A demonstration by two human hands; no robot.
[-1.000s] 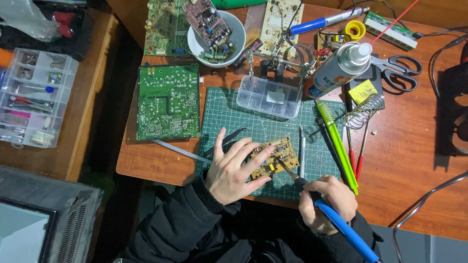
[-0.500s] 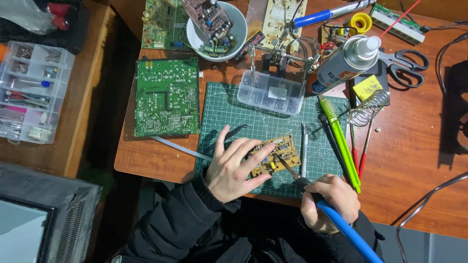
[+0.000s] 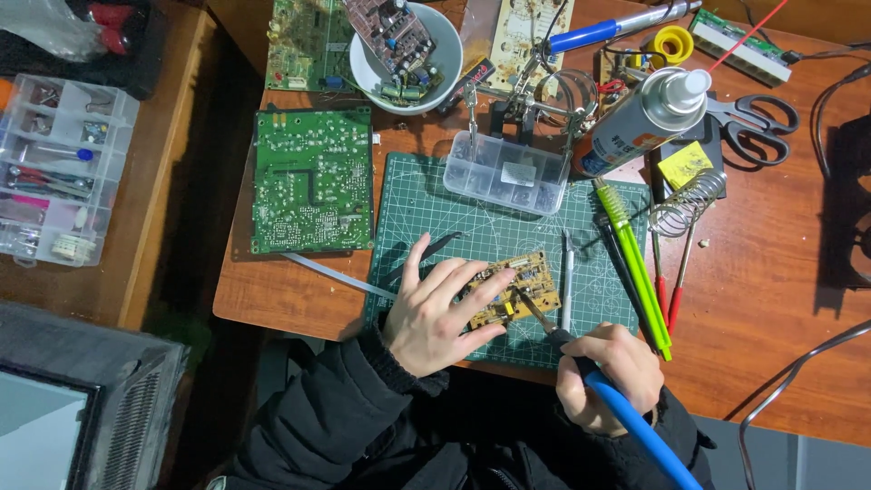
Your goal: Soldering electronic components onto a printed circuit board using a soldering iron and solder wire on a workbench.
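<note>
At far left, a clear plastic organiser box [image 3: 56, 168] with small parts sits on a side surface, apart from the wooden table [image 3: 771, 272]. On the table's left portion lies a large green circuit board [image 3: 313, 180], solder side up, just beside the green cutting mat [image 3: 435, 213]. Above it, a white bowl [image 3: 447, 56] holds another board and loose components. The left hand [image 3: 434, 308] rests flat on the mat with fingers spread, fingertips pressing on the left edge of a small tan circuit board [image 3: 510, 289], which lies near the mat's centre. A clear compartment box [image 3: 506, 172] sits at the mat's upper edge. The right hand [image 3: 606, 374] is closed around the blue handle of a soldering iron [image 3: 581, 363], whose tip touches the tan board. Right of the board, green pens [image 3: 632, 259] lie along the mat's edge. Farther right stand a spray can [image 3: 642, 116], a coiled iron stand [image 3: 688, 203] and scissors [image 3: 753, 116].
</note>
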